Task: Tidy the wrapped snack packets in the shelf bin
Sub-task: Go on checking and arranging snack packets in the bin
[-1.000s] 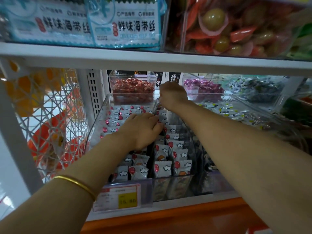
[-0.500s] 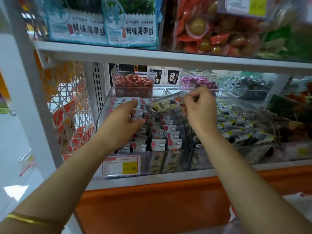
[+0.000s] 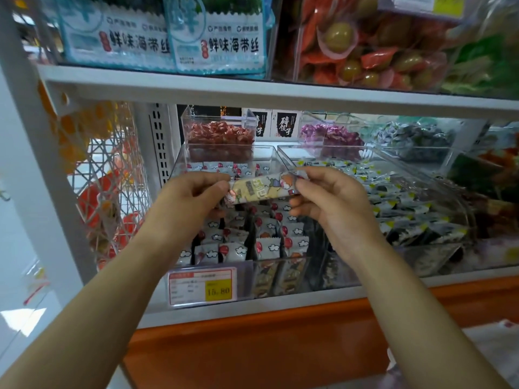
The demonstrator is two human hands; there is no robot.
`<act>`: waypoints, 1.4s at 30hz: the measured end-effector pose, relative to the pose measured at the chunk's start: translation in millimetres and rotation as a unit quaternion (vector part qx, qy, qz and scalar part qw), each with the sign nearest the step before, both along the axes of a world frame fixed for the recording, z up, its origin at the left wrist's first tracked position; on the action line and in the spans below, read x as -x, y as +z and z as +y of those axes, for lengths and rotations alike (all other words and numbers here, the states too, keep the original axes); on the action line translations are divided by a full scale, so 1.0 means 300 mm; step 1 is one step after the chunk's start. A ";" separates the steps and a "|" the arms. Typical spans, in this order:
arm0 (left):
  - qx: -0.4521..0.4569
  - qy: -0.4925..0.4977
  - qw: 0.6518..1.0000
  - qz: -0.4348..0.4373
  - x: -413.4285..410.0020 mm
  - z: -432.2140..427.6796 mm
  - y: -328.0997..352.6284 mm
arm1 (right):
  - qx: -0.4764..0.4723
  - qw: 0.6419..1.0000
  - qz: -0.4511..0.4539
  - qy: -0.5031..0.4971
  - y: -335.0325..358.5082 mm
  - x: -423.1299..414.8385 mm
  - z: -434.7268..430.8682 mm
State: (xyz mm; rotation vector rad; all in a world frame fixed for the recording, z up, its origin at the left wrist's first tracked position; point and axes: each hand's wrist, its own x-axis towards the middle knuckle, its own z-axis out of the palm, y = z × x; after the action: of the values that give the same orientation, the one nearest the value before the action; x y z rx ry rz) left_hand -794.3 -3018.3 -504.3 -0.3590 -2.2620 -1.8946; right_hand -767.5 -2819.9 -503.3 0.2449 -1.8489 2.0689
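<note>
Okay, I see both hands raised in front of the clear bin (image 3: 178, 164): the left hand (image 3: 193, 197) pinches the left end of one long yellowish snack packet (image 3: 261, 189) between thumb and forefinger, the right hand (image 3: 331, 203) pinches its right end, other fingers curled. The packet is roughly level, above the bin's middle, apart from the white wrapped packets (image 3: 266, 245) standing in rows inside the bin. A price tag (image 3: 202, 286) sits on the bin's front wall.
</note>
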 end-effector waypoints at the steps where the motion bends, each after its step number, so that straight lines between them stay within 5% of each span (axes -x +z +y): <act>1: -0.014 -0.001 1.000 -0.006 0.002 0.005 -0.002 | -0.018 1.000 0.013 -0.016 -0.001 -0.001 -0.001; 11: -0.262 -0.099 0.954 -0.103 -0.008 0.031 0.014 | 0.105 0.994 -0.027 -0.016 0.013 -0.002 0.006; 25: -0.310 -0.112 0.931 -0.155 -0.010 0.048 0.009 | 0.182 0.981 -0.054 0.028 0.009 -0.003 0.006; 33: -0.405 -0.159 0.878 -0.196 -0.016 0.050 0.026 | 0.132 0.987 -0.029 0.082 0.012 -0.007 0.037; 42: -0.245 -0.144 0.952 -0.116 -0.009 0.040 -0.004 | -0.030 0.999 0.027 -0.025 -0.005 0.000 0.036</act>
State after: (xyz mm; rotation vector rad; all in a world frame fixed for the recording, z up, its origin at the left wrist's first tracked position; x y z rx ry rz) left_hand -791.6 -3006.4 -505.4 -0.4251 -1.8378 -2.6829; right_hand -767.5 -2809.1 -504.7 0.2654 -1.8670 1.9565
